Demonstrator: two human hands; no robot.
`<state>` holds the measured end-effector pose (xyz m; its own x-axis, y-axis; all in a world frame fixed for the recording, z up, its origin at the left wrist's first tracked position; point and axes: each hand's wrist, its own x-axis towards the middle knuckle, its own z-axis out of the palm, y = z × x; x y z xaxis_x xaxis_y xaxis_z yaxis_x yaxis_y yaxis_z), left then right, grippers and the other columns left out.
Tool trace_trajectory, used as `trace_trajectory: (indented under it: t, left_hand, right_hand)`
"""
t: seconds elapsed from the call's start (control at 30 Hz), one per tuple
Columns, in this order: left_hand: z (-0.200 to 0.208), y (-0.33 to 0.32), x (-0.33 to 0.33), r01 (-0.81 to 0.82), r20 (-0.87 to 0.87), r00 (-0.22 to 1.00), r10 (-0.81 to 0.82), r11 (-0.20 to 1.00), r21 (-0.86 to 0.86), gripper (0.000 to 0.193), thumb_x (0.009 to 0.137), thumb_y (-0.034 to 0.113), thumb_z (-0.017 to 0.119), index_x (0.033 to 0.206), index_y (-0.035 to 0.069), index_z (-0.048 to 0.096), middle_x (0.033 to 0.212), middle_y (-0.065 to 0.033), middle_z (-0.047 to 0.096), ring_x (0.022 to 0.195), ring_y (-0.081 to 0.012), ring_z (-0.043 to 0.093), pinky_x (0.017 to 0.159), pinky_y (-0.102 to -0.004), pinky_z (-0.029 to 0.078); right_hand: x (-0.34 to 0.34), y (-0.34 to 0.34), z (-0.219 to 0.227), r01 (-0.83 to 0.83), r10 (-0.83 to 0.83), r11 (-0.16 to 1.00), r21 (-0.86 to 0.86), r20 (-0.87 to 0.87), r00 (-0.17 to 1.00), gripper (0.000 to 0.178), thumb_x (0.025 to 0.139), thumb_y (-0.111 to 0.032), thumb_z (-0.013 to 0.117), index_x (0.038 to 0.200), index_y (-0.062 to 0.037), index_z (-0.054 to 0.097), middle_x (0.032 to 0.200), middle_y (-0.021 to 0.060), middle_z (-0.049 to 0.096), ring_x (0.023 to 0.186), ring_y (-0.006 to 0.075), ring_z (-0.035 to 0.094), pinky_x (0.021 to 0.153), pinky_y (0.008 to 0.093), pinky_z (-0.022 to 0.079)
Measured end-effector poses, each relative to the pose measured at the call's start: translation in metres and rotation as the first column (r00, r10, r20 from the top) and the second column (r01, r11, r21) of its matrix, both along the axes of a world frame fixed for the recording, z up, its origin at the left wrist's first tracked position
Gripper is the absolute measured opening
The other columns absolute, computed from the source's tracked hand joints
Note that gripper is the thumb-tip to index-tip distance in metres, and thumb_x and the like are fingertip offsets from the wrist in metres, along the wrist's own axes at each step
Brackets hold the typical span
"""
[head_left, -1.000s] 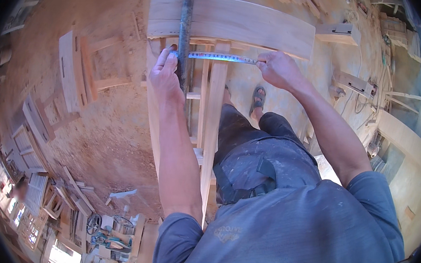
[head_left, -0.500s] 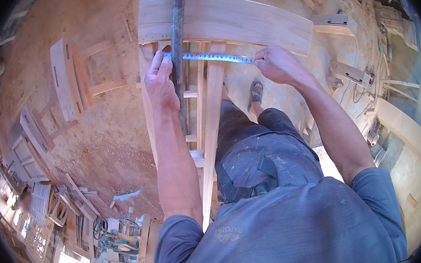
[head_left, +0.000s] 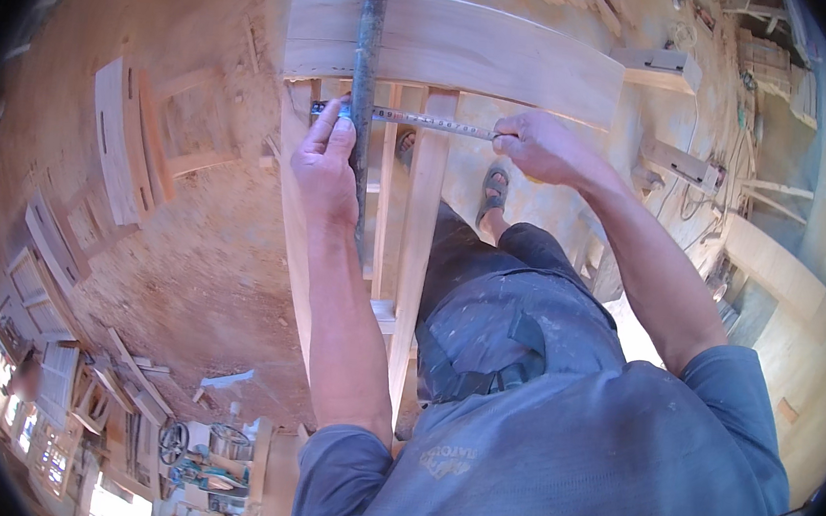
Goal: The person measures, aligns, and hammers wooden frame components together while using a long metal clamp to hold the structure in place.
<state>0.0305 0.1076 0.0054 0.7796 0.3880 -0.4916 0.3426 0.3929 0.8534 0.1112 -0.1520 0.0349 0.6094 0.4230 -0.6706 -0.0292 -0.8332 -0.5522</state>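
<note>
A tape measure's blade (head_left: 435,122) is stretched between my hands, running behind an upright grey-blue metal pipe (head_left: 367,67). My left hand (head_left: 326,162) pinches its left part beside the pipe, by the end of a wooden rail (head_left: 300,179). At the right end, my right hand (head_left: 545,150) is closed around the tape; its fingers hide whatever lies inside. Just beyond the tape lies a wide, curved pale board (head_left: 490,53), crossed by the pipe. A second wooden rail (head_left: 425,185) passes beneath the blade toward my body.
Curved wooden parts (head_left: 118,149) lie on the dusty floor at left. Wooden pieces with slots (head_left: 682,164) and a cord are at right, near a large curved board (head_left: 776,260). Machinery with a wheel (head_left: 174,442) and stacked lumber stand at lower left. My sandalled foot (head_left: 494,186) is below.
The tape's blade has tilted, its right end lower and its face turned more edge-on. My right hand has dropped slightly. The whole view has shifted a little.
</note>
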Motion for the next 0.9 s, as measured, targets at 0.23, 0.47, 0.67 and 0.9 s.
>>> trace_trajectory:
  t: [0.23, 0.47, 0.67, 0.9]
  left_hand:
    - [0.018, -0.022, -0.082, 0.044, -0.042, 0.999, -0.024, 0.819, 0.572, 0.026, 0.092, 0.006, 0.057, 0.114, -0.006, 0.065, 0.108, -0.0177, 0.068, 0.102, -0.0252, 0.065, 0.091, -0.0344, 0.048]
    - [0.062, -0.123, -0.205, -0.184, -0.030, 0.979, 0.202, 0.936, 0.302, 0.025, 0.098, 0.012, 0.052, 0.116, 0.001, 0.065, 0.103, -0.0062, 0.067, 0.097, -0.0179, 0.063, 0.089, -0.0313, 0.049]
    - [0.077, -0.240, -0.286, -0.512, -0.111, 0.787, 0.607, 0.544, -0.665, 0.045, 0.103, 0.039, 0.042, 0.127, 0.003, 0.057, 0.104, -0.0089, 0.068, 0.091, -0.0223, 0.065, 0.082, -0.0343, 0.052]
    - [0.076, -0.326, -0.509, -0.393, 0.099, 0.729, 0.678, 0.532, -0.750, 0.052, 0.092, 0.046, 0.056, 0.121, 0.003, 0.057, 0.090, -0.0098, 0.063, 0.076, -0.0224, 0.063, 0.061, -0.0353, 0.051]
  right_hand:
    - [-0.045, -0.030, -0.010, -0.016, 0.014, 1.000, -0.018, -0.142, 0.990, 0.026, 0.087, -0.024, 0.056, 0.085, -0.0003, 0.067, 0.074, 0.0191, 0.064, 0.070, 0.0290, 0.063, 0.065, 0.0423, 0.047]
    - [-0.130, -0.044, 0.011, 0.048, -0.021, 0.990, 0.133, -0.203, 0.979, 0.032, 0.083, -0.024, 0.065, 0.108, -0.0028, 0.066, 0.087, 0.0184, 0.067, 0.078, 0.0269, 0.064, 0.069, 0.0381, 0.051]
    - [-0.251, -0.031, 0.088, -0.395, 0.510, 0.716, 0.576, -0.046, 0.859, 0.053, 0.084, -0.027, 0.071, 0.126, 0.0010, 0.054, 0.110, 0.0202, 0.063, 0.107, 0.0296, 0.062, 0.088, 0.0377, 0.050]
    - [-0.351, -0.083, -0.006, -0.471, 0.503, 0.698, 0.539, 0.099, 0.859, 0.040, 0.086, -0.022, 0.067, 0.120, -0.0028, 0.060, 0.104, 0.0096, 0.064, 0.098, 0.0188, 0.059, 0.086, 0.0329, 0.047]
